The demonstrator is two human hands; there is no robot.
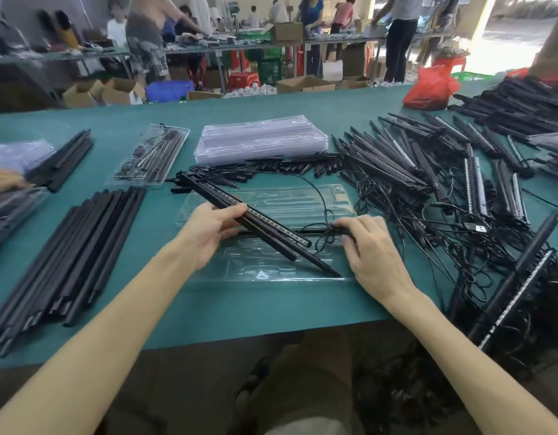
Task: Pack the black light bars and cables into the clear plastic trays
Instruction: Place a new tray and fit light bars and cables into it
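one tray (pixel 265 271) near table (pixel 240 309) edge

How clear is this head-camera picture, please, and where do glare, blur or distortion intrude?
Head view: wide-angle distortion bows the green table's edges; the daylit top-right doorway is blown out; highlights glint on the clear plastic tray; the left hand gripping black light bars looks slightly smeared, the right hand on a black cable sharper; background workers are soft.

Green table (pixel 271 312) under trays (pixel 262 141), light bars (pixel 393 164), cables (pixel 550 277)
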